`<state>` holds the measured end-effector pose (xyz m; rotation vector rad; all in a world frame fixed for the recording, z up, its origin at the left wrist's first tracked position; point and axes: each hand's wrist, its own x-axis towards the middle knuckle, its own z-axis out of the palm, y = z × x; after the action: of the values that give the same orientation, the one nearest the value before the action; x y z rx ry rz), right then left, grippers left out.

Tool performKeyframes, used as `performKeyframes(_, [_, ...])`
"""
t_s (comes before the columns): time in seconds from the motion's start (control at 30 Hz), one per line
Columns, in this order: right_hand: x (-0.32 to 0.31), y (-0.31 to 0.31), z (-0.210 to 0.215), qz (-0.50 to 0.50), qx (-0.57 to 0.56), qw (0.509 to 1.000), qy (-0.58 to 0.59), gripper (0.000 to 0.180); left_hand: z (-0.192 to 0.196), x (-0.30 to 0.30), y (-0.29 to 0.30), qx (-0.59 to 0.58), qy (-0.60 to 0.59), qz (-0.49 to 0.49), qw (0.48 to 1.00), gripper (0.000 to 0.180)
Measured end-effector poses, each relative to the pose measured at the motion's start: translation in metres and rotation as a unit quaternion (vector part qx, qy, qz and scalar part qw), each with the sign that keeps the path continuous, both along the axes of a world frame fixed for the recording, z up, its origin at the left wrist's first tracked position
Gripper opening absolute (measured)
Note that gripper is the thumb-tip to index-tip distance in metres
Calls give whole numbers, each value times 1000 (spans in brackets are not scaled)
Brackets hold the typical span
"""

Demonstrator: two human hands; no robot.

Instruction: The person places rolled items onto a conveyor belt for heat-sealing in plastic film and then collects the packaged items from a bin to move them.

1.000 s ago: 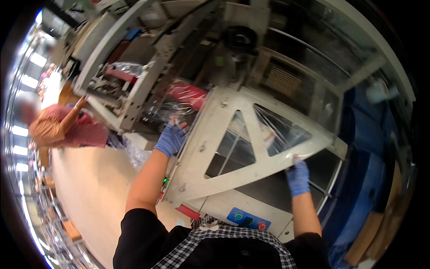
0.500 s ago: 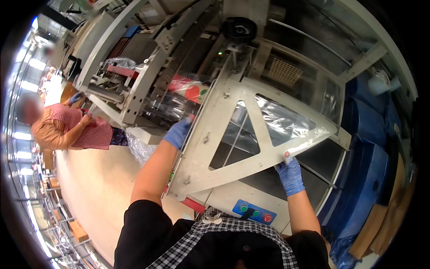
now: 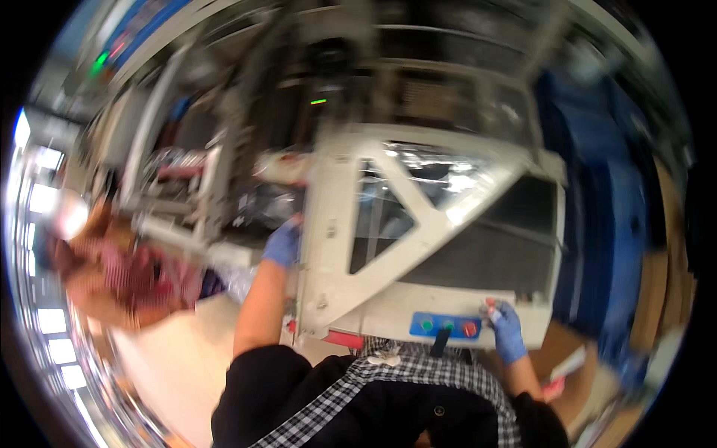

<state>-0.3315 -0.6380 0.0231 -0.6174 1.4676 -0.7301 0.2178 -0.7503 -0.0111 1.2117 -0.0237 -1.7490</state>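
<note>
My left hand (image 3: 282, 243), in a blue glove with bare fingertips, is at the left edge of a cream triangular plate (image 3: 340, 224) on a machine. Clear plastic film (image 3: 263, 207) bunches just beyond that hand. My right hand (image 3: 509, 331), gloved the same way, is over the machine's front ledge, to the right of a blue control panel (image 3: 427, 324) with green and red buttons. Motion blur smears the fingers of both hands, so I cannot make out anything in them. Through the plate's cut-outs show shiny film (image 3: 441, 175) and a dark belt (image 3: 485, 257).
A person (image 3: 134, 276) in a red checked garment stands at the left by the machine frame (image 3: 153, 127). Along the right side are blue bins (image 3: 597, 201) and brown cardboard (image 3: 650, 299). A black knob (image 3: 331, 56) tops the post behind the plate.
My right hand has left the plate's slanted edge and moved down to the front ledge beside the control panel. My left hand stays by the plate's left edge. The whole view has swung.
</note>
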Motion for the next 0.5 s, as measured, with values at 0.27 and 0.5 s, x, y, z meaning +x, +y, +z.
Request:
performKeyframes(0.27, [-136,147,-34,-304,-14,849,432,21,-16,92,59,-101,-456,74,881,30])
performKeyframes(0.5, [-238,314,-115,-482,95,636,595,30,141,-304,34,-379,-515,-172,749,26])
